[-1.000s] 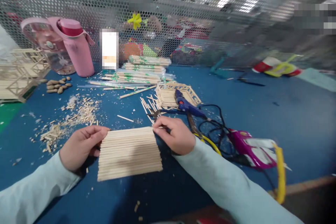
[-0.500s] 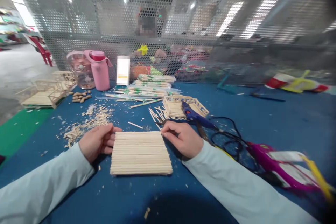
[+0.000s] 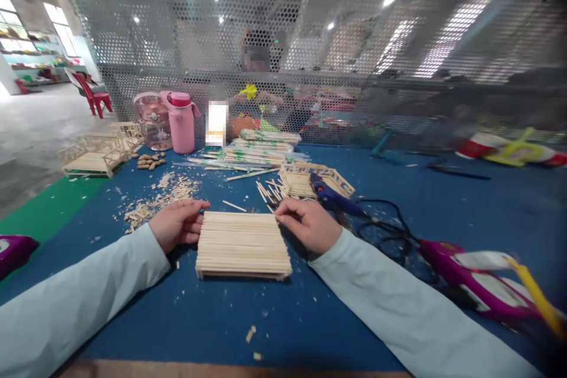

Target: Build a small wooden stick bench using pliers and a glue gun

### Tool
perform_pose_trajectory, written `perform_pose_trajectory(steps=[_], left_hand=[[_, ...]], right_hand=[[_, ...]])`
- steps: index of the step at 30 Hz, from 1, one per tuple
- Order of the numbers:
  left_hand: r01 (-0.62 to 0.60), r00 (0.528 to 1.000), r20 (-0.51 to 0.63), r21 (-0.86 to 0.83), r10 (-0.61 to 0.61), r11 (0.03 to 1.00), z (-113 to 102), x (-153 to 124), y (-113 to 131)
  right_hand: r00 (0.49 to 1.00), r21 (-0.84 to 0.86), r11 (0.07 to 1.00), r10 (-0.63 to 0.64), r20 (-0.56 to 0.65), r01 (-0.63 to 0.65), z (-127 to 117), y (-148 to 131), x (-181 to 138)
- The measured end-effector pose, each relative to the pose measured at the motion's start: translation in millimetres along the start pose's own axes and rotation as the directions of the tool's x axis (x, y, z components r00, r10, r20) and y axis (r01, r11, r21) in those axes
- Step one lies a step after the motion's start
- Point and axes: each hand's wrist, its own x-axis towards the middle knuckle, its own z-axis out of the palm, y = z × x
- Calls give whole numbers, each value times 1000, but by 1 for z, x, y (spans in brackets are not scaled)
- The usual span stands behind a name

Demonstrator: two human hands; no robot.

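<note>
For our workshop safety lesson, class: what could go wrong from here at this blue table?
The right hand appears to pinch just one far corner of the stick panel, while the left hand is open beside it, so the panel might twist or slip.
The looped black cord lies near the right sleeve and could snag.
Loose wood scraps beyond the left hand might get under the panel and tilt it.

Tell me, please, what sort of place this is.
Probably a craft workshop, judging by the panel of thin sticks, the bundled sticks and the scattered scraps on the blue table.
</note>
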Motion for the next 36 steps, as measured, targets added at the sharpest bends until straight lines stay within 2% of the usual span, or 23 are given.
perform_pose_trajectory(steps=[9, 13, 15, 17, 18, 19, 21, 23, 24, 26, 29, 32, 34, 36], left_hand=[[-47, 999, 16, 106, 45, 993, -5, 6, -7], [-95, 995, 23, 164, 93, 982, -5, 3, -11], [-214, 974, -10, 274, 225, 938, -6, 1, -11], [-375, 893, -42, 479, 447, 793, -8, -1, -9], [-431, 833, -41, 578, 552, 693, -8, -3, -7], [-463, 776, -31, 652, 630, 601, -8, -5, -4], [-483, 705, -13, 723, 709, 494, -5, -10, 4], [-497, 676, 20, 751, 736, 436, 4, -17, 13], [-509, 678, 56, 755, 733, 413, 11, -20, 18], [-547, 696, 156, 748, 701, 376, 31, -27, 26], [-620, 735, 379, 710, 563, 332, 69, -31, 34], [-698, 714, 562, 617, 419, 362, 102, -29, 33], [-687, 726, 616, 627, 307, 367, 113, -23, 32], [-662, 749, 594, 692, 294, 289, 111, -15, 35]], right_hand=[[999, 0, 1000, -21, -32, 21, 2, 1, -2], [999, -58, 997, -53, 4, 53, -2, -1, -5], [1000, -56, 998, -15, -25, 13, -7, -2, -5], [985, 133, 985, 124, -117, -108, -15, -2, -5], [963, 308, 937, 220, -153, -165, -19, -2, -5], [935, 503, 841, 316, -159, -198, -23, -2, -4], [892, 806, 555, 446, -80, -205, -27, -3, -4], [876, 931, 305, 481, 31, -200, -28, -4, -4], [876, 953, 226, 476, 71, -200, -27, -5, -4], [890, 970, 146, 443, 110, -193, -22, -9, -4], [913, 977, 151, 399, 82, -154, -14, -13, -4], [923, 964, 223, 383, 48, -142, -7, -15, -5], [924, 938, 306, 380, 34, -161, -4, -14, -6], [914, 849, 490, 405, -20, -198, -6, -13, -8]])
